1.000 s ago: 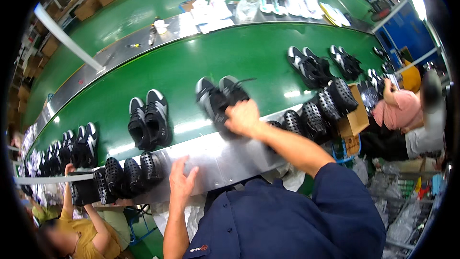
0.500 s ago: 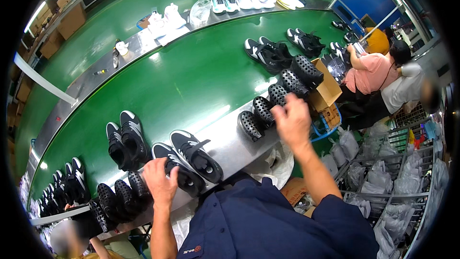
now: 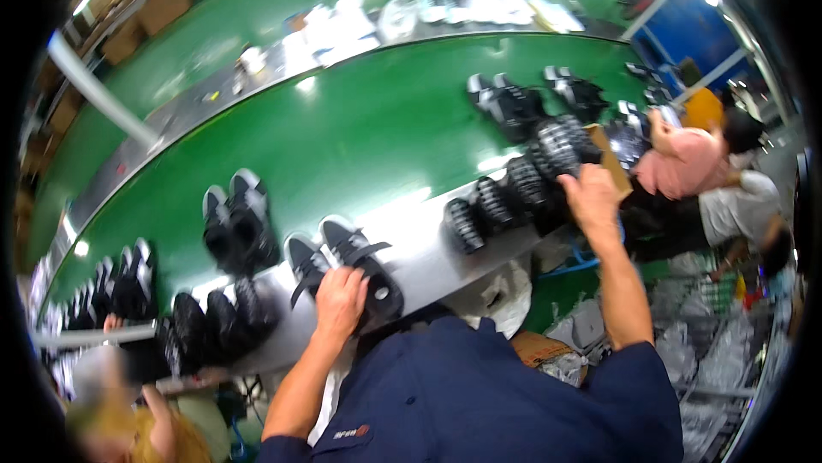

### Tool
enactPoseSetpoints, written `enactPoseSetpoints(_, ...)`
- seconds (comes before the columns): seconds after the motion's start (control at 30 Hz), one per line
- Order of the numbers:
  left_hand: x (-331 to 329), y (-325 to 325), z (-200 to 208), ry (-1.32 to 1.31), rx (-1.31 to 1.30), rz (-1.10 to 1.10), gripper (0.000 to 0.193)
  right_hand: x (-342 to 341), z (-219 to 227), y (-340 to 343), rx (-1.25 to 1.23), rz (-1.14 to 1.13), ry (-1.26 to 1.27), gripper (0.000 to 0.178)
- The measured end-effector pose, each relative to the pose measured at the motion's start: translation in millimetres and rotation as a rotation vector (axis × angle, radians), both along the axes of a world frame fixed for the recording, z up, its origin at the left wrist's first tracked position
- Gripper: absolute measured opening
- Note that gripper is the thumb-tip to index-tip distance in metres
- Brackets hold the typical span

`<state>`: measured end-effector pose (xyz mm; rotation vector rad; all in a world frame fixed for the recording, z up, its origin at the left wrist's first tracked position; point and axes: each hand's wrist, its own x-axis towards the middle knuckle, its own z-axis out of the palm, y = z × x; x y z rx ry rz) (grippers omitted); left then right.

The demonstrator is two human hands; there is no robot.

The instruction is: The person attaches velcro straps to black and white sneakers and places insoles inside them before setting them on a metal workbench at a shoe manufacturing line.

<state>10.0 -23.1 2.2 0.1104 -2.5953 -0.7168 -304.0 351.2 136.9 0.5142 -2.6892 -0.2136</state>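
Observation:
My left hand (image 3: 341,302) is closed over the opening of the left sneaker (image 3: 301,250) of a black, grey and white pair directly in front of me. Its mate, the right sneaker (image 3: 364,257), lies beside it with a loose dark strap. My right hand (image 3: 592,197) reaches out to the right, thumb and fingers apart, at the near end of a black perforated shoe form (image 3: 561,144). Motion blur hides whether the fingers grip it. More such forms (image 3: 494,204) stand in a row to its left.
Another sneaker pair (image 3: 240,215) stands on the green belt (image 3: 368,137), left of centre. Several black forms (image 3: 221,322) line the metal edge at left. Further pairs (image 3: 507,105) stand at far right near a cardboard box (image 3: 610,159). Co-workers (image 3: 693,155) sit to the right; another person is at lower left.
My left hand has moved right onto the left sneaker. My right hand has reached farther right and up to the end form. The view has shifted and blurred.

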Motion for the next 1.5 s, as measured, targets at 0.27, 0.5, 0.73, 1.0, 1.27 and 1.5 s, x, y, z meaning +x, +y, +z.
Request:
enactPoseSetpoints(0.27, -32, -34, -7, -0.490, 0.528, 0.051, 0.024, 162, 20, -136, -0.030, 0.396, -1.194, 0.062)
enactPoseSetpoints(0.5, -35, -45, -26, -0.366, 0.614, -0.128, 0.027, 197, -28, -182, -0.076, 0.384, -1.087, 0.052)
enactPoseSetpoints(0.73, -63, -35, -28, -0.510, 0.538, -0.259, 0.027, 231, -153, -221, -0.209, 0.410, -0.676, 0.034)
enactPoseSetpoints(1.0, -21, 25, -17, -0.404, 0.588, 0.169, 0.103, 208, -150, -193, -0.429, 0.373, -0.823, 0.038)
enactPoseSetpoints(1.27, -53, 34, -35, -0.541, 0.383, 0.502, 0.074, 185, -184, -233, -0.256, 0.210, -0.801, 0.026)
enactPoseSetpoints(1.5, 71, 49, 18, -0.290, 0.207, 0.768, 0.070, 180, -183, -223, -0.237, 0.293, -0.834, 0.025)
